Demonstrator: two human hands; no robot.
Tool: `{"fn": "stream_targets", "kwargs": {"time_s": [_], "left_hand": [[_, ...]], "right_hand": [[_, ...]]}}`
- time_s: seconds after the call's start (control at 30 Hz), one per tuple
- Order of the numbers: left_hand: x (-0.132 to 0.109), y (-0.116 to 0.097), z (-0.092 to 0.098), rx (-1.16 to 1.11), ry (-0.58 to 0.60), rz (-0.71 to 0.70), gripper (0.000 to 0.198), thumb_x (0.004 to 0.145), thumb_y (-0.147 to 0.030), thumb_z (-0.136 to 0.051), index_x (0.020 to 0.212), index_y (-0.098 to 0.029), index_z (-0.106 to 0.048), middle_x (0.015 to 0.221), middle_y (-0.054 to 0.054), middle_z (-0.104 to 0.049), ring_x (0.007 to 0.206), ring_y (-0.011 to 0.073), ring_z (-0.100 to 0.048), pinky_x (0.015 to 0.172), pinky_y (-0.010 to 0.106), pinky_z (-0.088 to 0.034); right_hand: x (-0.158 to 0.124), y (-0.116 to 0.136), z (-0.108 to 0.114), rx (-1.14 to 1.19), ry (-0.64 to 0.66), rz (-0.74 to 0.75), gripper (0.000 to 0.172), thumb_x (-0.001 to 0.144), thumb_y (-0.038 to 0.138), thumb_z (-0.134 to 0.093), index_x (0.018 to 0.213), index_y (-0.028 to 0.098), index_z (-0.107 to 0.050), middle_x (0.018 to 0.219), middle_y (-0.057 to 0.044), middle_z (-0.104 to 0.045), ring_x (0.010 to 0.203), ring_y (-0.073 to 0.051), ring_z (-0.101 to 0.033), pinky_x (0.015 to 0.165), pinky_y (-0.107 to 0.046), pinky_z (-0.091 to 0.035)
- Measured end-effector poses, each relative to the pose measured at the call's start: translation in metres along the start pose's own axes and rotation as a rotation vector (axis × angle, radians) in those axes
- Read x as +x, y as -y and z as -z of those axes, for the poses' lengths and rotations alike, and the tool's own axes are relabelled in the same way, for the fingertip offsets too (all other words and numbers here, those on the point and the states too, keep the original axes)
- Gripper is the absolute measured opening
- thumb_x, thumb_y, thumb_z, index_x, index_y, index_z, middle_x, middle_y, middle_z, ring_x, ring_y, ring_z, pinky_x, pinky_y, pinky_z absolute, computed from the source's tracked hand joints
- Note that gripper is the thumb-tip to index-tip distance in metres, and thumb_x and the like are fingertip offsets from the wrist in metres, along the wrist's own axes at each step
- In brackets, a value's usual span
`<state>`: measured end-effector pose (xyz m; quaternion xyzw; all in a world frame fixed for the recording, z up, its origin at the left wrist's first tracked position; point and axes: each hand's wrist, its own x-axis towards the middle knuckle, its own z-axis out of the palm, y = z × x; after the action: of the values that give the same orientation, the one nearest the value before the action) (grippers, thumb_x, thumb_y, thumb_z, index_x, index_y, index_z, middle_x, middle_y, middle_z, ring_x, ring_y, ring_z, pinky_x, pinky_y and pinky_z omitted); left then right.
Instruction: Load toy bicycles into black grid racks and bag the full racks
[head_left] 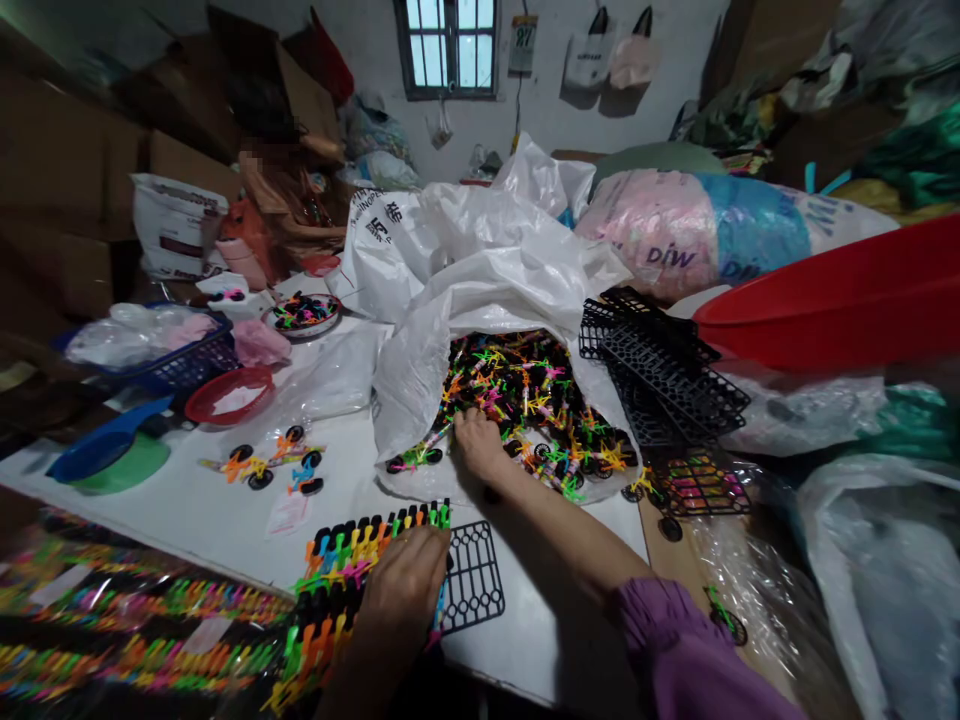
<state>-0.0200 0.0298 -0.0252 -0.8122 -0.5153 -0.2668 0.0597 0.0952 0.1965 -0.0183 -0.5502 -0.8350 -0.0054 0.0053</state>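
Note:
Small colourful plastic toy bicycles (517, 385) with black wheels lie heaped in the mouth of a white woven sack (409, 370). My right hand (480, 445) reaches into the near left side of this heap, fingers curled down among the toys; what is between them is hidden. Below it on the left, my left hand (409, 580) is closed over a black plastic grid tray (476, 580). Rows of upright toys (352, 545) in green, yellow, orange and pink fill the tray's left part, while its right end shows bare openings. My left fingertips are partly hidden.
Black grid trays (660, 370) are stacked right of the sack. Packed toys (142, 630) fill the lower left. Loose toys (270, 460), a red dish (229, 395) and a blue basket (187, 360) stand on the white table (217, 525). Another person (285, 190) sits at the back left.

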Motion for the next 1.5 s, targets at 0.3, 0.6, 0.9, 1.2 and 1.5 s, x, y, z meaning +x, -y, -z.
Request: {"fn": "stream_targets", "kwargs": {"time_s": [0.3,0.6,0.9,1.2,1.5], "left_hand": [[0.009,0.005,0.004,-0.073,0.023,0.010,0.021,0.088,-0.014,-0.038,0.089,-0.016,-0.058,0.081,0.004,-0.064,0.078,0.0168,-0.060,0.073,0.029,-0.049],[0.012,-0.003,0.014,-0.098,0.078,0.088,0.020,0.088,-0.018,-0.039,0.088,-0.018,-0.059,0.083,0.004,-0.062,0.080,0.0167,-0.059,0.075,0.030,-0.047],[0.050,-0.053,0.019,-0.174,0.048,0.150,0.022,0.087,-0.021,-0.042,0.099,-0.016,-0.060,0.094,0.007,-0.062,0.089,0.0192,-0.058,0.082,0.034,-0.046],[0.027,-0.109,-0.016,-0.379,0.596,0.172,0.022,0.081,-0.017,-0.046,0.095,-0.015,-0.063,0.090,0.009,-0.064,0.087,0.0214,-0.060,0.080,0.034,-0.048],[0.030,-0.104,-0.019,-0.355,-0.115,0.281,0.069,0.074,-0.027,-0.060,0.135,-0.015,-0.031,0.136,0.017,-0.036,0.127,0.0329,-0.032,0.103,0.050,-0.030]], "right_hand": [[-0.011,-0.034,-0.006,-0.080,0.063,0.153,0.046,0.080,0.006,-0.044,0.124,0.014,-0.038,0.099,-0.014,-0.062,0.089,-0.021,-0.060,0.073,-0.028,-0.045],[-0.027,-0.059,0.025,0.310,-0.214,0.242,0.035,0.081,0.013,-0.044,0.115,0.017,-0.050,0.102,-0.008,-0.063,0.094,-0.018,-0.056,0.081,-0.028,-0.039],[-0.068,-0.081,0.028,0.344,-0.196,0.147,0.024,0.079,0.014,-0.047,0.099,0.017,-0.060,0.100,-0.007,-0.062,0.093,-0.018,-0.053,0.080,-0.027,-0.039],[-0.059,-0.017,-0.013,0.021,-0.045,0.433,0.020,0.085,0.016,-0.042,0.096,0.012,-0.059,0.089,-0.012,-0.063,0.092,-0.024,-0.052,0.087,-0.040,-0.034],[-0.159,-0.071,0.036,0.729,-0.165,0.169,0.031,0.085,0.025,-0.048,0.116,0.022,-0.052,0.106,-0.001,-0.061,0.095,-0.016,-0.054,0.082,-0.026,-0.040]]}}
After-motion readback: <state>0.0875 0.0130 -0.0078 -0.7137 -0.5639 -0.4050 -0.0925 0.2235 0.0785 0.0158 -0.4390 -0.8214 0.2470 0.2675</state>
